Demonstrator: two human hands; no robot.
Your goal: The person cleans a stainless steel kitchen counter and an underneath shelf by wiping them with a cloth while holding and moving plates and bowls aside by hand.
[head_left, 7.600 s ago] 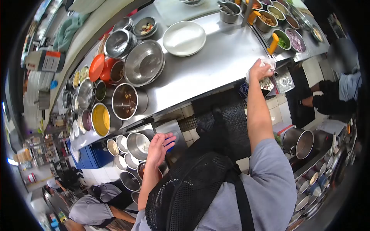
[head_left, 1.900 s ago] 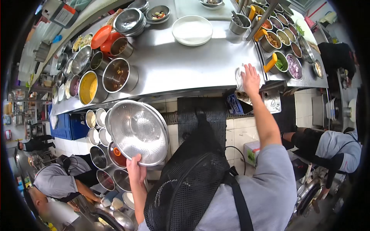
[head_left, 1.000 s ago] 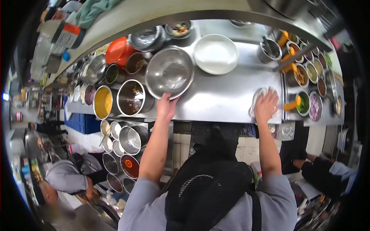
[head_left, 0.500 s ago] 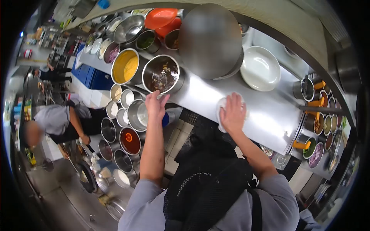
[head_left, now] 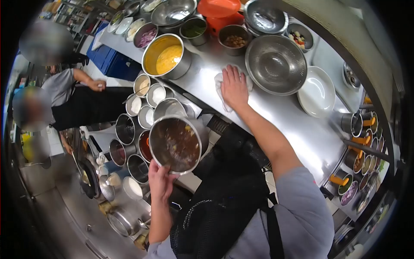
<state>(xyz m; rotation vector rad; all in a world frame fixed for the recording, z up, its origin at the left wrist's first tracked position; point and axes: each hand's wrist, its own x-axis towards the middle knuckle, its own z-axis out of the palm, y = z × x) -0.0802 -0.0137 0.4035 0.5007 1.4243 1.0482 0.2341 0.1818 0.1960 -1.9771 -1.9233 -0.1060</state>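
My left hand (head_left: 161,177) grips the near rim of a deep steel pot (head_left: 200,134). The pot is tilted toward me and raised off the counter, with dark brown liquid (head_left: 177,144) and pale bits inside. Flat on the steel counter (head_left: 202,88), my right hand (head_left: 235,88) presses a crumpled white cloth (head_left: 221,93), its edges showing around the fingers. A perforated steel bowl (head_left: 276,64) stands just right of that hand. To the left of the cloth sits a pot of yellow liquid (head_left: 168,59).
A white oval plate (head_left: 317,93) lies beyond the bowl. Several small tubs (head_left: 157,95) and a pot of red liquid (head_left: 144,140) crowd the left. Orange-handled containers (head_left: 340,180) line the right end. Co-workers (head_left: 64,93) stand at the left, near a wok (head_left: 88,183).
My left hand has taken hold of the pot of brown liquid and brought it off the counter toward me. My right hand has moved the cloth left and farther back. The view has shifted.
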